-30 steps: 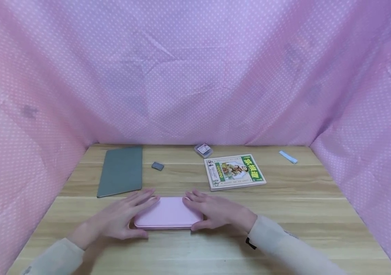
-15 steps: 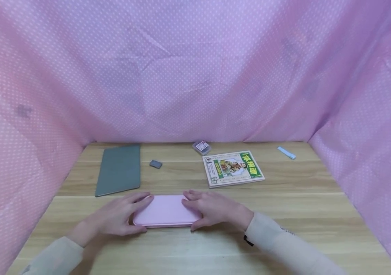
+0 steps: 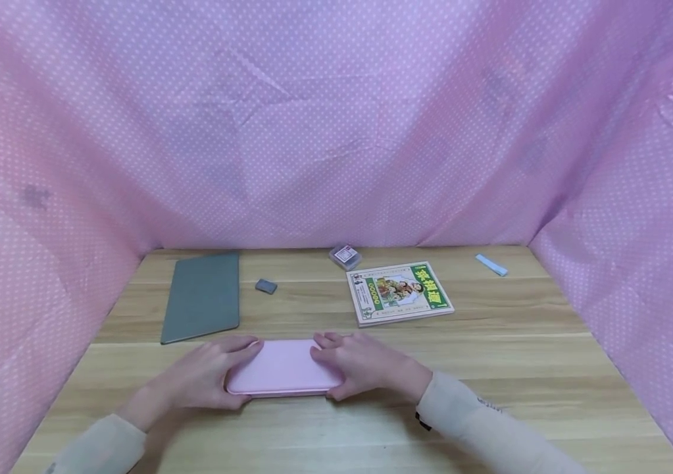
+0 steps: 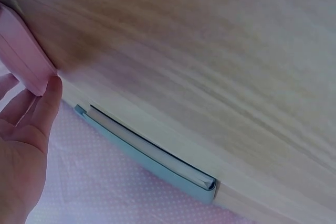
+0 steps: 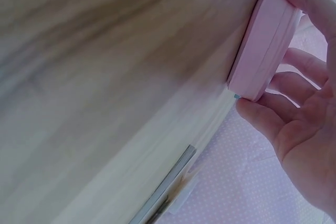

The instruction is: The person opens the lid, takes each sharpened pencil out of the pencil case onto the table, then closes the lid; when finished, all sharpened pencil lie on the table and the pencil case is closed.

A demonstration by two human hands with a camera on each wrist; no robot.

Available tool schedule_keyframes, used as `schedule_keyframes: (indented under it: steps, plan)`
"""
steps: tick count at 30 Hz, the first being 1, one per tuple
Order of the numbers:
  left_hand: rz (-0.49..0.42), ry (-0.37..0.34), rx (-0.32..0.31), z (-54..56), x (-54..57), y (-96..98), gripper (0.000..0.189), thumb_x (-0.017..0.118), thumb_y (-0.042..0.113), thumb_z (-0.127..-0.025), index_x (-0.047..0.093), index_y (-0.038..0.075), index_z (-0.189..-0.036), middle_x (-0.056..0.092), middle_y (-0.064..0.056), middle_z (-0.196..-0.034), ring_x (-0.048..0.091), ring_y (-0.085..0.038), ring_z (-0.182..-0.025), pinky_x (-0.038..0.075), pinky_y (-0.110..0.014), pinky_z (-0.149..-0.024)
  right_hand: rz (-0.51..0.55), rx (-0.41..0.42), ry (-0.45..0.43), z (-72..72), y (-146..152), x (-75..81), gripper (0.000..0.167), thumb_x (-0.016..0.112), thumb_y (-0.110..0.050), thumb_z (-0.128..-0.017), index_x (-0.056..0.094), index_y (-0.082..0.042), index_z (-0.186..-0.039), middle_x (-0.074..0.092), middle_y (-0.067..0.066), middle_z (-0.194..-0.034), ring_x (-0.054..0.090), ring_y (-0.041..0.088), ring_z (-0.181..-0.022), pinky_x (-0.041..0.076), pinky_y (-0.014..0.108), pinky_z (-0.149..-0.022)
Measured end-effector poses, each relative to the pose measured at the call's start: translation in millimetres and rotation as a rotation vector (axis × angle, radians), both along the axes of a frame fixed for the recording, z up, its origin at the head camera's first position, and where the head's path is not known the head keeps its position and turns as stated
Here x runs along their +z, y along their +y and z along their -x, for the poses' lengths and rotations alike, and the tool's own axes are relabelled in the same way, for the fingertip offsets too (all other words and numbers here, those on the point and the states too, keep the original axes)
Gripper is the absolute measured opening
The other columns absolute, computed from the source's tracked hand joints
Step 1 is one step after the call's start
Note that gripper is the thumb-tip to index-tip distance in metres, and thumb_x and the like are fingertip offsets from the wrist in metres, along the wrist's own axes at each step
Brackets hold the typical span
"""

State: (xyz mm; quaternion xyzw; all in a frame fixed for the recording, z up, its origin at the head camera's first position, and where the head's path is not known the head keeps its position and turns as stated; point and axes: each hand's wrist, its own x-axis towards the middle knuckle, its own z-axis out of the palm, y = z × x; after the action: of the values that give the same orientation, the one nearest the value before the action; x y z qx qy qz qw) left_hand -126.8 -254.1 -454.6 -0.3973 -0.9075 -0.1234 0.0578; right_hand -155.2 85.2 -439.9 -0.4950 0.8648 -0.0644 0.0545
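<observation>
Tbl [image 3: 312, 434], nearside room, case [image 3: 285, 368] ends gripped by L hand [image 3: 207, 374], R hand [image 3: 364, 362]

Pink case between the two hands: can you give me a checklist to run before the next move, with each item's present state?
1. Left hand gripping the left end of the pink case: ok.
2. Right hand gripping its right end: ok.
3. Pink case closed: ok, no gap showing.
4. Illustrated book apart from it: ok.
5. Grey-green notebook apart from it: ok.
6. Contents: cannot tell, hidden.
</observation>
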Motion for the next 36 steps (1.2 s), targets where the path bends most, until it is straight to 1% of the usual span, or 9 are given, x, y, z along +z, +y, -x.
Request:
schedule_keyframes:
  steps: [4,10,14,18,21,25,32,34,36]
  plan:
    - [-0.001,-0.005,0.011,-0.5,-0.7,1.4,0.087,0.088,0.048,-0.068,0.062,0.002,-0.138,0.064,-0.014,-0.133,0.063,-0.027,-0.118,0.058,-0.044,-0.096,0.003,-0.008,-0.002,-1.1,-0.2,0.8,0.079,0.078,-0.055,-0.081,0.056,-0.015,-0.146,0.044,0.014,-0.153,0.048,0.033,-0.137,0.05,0.05,-0.107]
    - [0.005,-0.047,0.028,-2.4,-0.5,2.8,0.087,0.086,0.049,-0.072,0.06,0.002,-0.14,0.062,-0.015,-0.135,0.064,-0.026,-0.116,0.059,-0.045,-0.094,0.01,-0.006,-0.005,-2.3,-1.3,0.5,0.078,0.079,-0.054,-0.081,0.058,-0.014,-0.144,0.046,0.015,-0.151,0.05,0.033,-0.136,0.05,0.049,-0.107]
    - [-0.009,-0.072,0.045,-4.9,-2.6,1.7,0.087,0.087,0.049,-0.071,0.061,0.003,-0.14,0.062,-0.015,-0.136,0.064,-0.026,-0.115,0.059,-0.045,-0.094,0.019,0.008,-0.004,-3.0,-3.2,-0.4,0.076,0.08,-0.053,-0.08,0.06,-0.014,-0.143,0.048,0.016,-0.149,0.052,0.033,-0.134,0.051,0.049,-0.106]
    - [-0.026,-0.083,0.054,-5.4,-4.7,2.4,0.088,0.087,0.049,-0.07,0.061,0.003,-0.14,0.062,-0.018,-0.135,0.065,-0.026,-0.114,0.06,-0.044,-0.092,0.011,0.008,0.006,-3.5,-4.2,0.4,0.075,0.08,-0.052,-0.079,0.061,-0.014,-0.142,0.05,0.016,-0.147,0.053,0.033,-0.133,0.052,0.049,-0.104]
    - [-0.035,-0.081,0.056,-4.8,-5.3,3.1,0.088,0.087,0.048,-0.069,0.061,0.002,-0.139,0.062,-0.02,-0.135,0.065,-0.021,-0.109,0.062,-0.041,-0.088,0.004,0.001,0.007,-3.5,-4.5,2.0,0.075,0.08,-0.052,-0.079,0.061,-0.014,-0.141,0.05,0.016,-0.148,0.053,0.034,-0.132,0.052,0.048,-0.104]
    - [-0.039,-0.073,0.057,-4.1,-5.6,3.2,0.088,0.088,0.046,-0.067,0.062,0.001,-0.138,0.062,-0.019,-0.134,0.063,-0.014,-0.102,0.062,-0.037,-0.084,-0.004,0.007,0.023,-1.9,-5.4,3.9,0.075,0.079,-0.053,-0.079,0.062,-0.015,-0.14,0.051,0.016,-0.147,0.055,0.034,-0.131,0.054,0.045,-0.103]
    - [-0.039,-0.03,0.055,-5.2,-5.4,4.0,0.09,0.089,0.045,-0.063,0.063,0.001,-0.137,0.063,-0.021,-0.132,0.064,-0.014,-0.099,0.063,-0.037,-0.081,-0.016,0.024,0.03,3.4,-7.2,4.0,0.071,0.08,-0.054,-0.077,0.064,-0.017,-0.136,0.054,0.016,-0.145,0.057,0.032,-0.128,0.057,0.038,-0.098]
    - [-0.043,-0.025,0.054,-5.4,-5.0,4.3,0.09,0.089,0.044,-0.063,0.063,0.001,-0.137,0.063,-0.022,-0.132,0.064,-0.014,-0.098,0.063,-0.036,-0.08,-0.01,0.018,0.011,4.8,-6.9,4.0,0.071,0.08,-0.053,-0.076,0.064,-0.017,-0.136,0.054,0.016,-0.145,0.058,0.031,-0.128,0.057,0.038,-0.097]
    - [-0.049,-0.026,0.052,-5.4,-4.7,4.4,0.091,0.089,0.044,-0.062,0.063,0.001,-0.137,0.063,-0.023,-0.131,0.063,-0.013,-0.096,0.063,-0.036,-0.079,0.009,0.008,-0.022,6.5,-5.8,4.1,0.072,0.08,-0.052,-0.076,0.064,-0.017,-0.137,0.054,0.016,-0.144,0.058,0.031,-0.128,0.056,0.037,-0.099]
